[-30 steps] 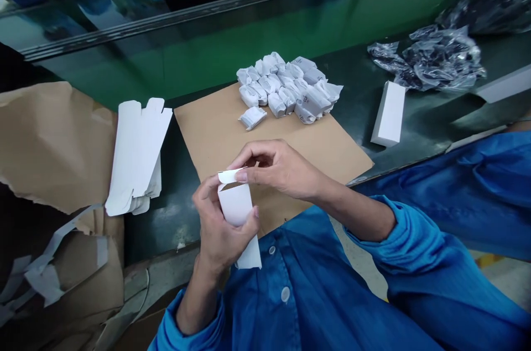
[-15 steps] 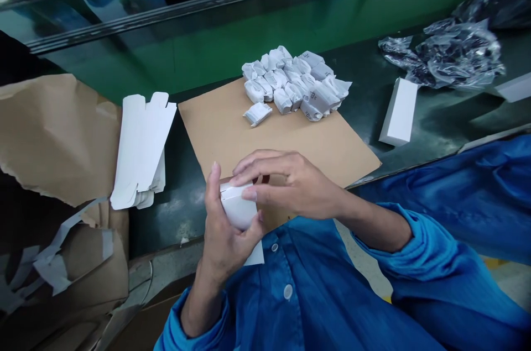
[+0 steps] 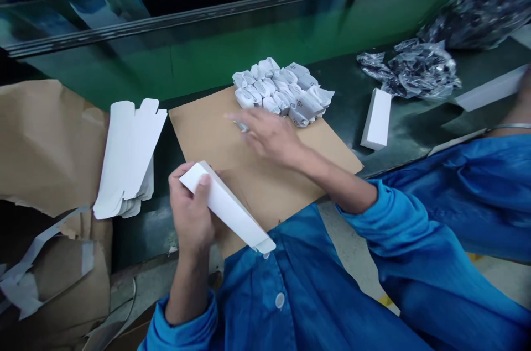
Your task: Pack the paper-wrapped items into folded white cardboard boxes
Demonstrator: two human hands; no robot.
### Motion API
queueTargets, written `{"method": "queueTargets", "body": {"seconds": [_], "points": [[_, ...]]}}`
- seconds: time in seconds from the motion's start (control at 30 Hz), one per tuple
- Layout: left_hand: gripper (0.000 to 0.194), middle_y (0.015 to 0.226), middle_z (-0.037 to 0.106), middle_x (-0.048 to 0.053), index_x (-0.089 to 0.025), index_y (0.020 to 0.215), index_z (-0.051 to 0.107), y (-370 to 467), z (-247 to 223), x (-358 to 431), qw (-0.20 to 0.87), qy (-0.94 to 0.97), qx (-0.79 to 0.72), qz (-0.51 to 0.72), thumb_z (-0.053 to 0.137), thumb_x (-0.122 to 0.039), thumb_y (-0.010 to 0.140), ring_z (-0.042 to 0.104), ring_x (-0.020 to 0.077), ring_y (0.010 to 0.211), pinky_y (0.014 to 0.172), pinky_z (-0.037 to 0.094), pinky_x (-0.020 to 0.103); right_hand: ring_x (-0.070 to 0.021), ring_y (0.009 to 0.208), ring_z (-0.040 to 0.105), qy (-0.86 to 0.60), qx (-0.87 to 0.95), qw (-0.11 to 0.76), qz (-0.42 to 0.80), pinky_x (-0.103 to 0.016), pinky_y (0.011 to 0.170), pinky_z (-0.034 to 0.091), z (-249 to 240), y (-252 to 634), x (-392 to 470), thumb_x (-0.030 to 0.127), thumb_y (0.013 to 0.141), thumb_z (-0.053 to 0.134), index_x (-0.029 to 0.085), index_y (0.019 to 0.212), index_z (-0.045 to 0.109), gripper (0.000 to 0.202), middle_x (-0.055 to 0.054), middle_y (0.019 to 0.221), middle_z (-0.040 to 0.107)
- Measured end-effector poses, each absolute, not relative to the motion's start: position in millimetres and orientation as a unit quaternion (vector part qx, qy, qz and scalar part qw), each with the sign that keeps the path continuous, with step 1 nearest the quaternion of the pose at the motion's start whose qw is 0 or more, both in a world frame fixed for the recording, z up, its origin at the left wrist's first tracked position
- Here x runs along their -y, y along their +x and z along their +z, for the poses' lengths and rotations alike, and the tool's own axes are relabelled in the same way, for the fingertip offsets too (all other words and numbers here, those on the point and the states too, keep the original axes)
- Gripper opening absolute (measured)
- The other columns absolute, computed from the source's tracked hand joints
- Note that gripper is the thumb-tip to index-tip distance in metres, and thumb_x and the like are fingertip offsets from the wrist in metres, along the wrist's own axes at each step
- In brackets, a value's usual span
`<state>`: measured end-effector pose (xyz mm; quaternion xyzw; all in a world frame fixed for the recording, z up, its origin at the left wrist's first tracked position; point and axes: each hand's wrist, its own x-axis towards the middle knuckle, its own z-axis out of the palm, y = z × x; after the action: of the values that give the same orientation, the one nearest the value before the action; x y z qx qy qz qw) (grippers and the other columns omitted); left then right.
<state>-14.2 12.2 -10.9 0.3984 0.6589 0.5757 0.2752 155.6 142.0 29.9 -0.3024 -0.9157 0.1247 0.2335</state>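
Note:
A long white box is gripped in my left hand, my thumb lying across its upper end; its lower end, with a flap standing out, points toward my shirt. My right hand, blurred by motion, reaches over the brown cardboard sheet. Its fingers cover most of one small wrapped packet, and whether they grip it is hidden. Just behind that hand, several white paper-wrapped packets lie bunched on the far part of the sheet.
Flat white cartons are stacked at the left beside brown paper. On the right stand a white box and crumpled clear plastic. Another person's arm is at the right edge, by another white box.
My right hand has left the white box and moved up to the single packet near the pile. The box, still in my left hand, has turned and now shows its full length.

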Motion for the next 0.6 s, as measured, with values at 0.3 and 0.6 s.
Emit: {"method": "queueTargets", "body": {"seconds": [0.3,0.6], "points": [[0.039,0.114,0.059,0.01,-0.02,0.108,0.056,-56.4,-29.4,-38.0,0.137,0.408,-0.728,0.534,0.073,-0.036,0.078,0.058,0.0258,0.109,0.095,0.049,0.045,-0.0247,0.105,0.057,-0.271,0.945,0.139,0.121,-0.037,0.084,0.046,19.5,143.1,-195.6,0.008,0.088,0.049,0.012,0.107,0.066,0.026,-0.013,0.112,0.067],[0.054,0.141,0.059,0.006,-0.037,0.146,0.045,-54.8,6.9,0.7,0.117,0.899,-0.415,0.073,0.056,-0.027,0.093,0.05,0.0293,0.136,0.115,0.036,0.057,-0.0246,0.112,0.061,-0.348,0.88,0.117,0.301,-0.04,0.094,0.049,20.3,221.8,-149.8,0.019,0.09,0.054,0.02,0.126,0.065,0.037,-0.008,0.127,0.066]]}}
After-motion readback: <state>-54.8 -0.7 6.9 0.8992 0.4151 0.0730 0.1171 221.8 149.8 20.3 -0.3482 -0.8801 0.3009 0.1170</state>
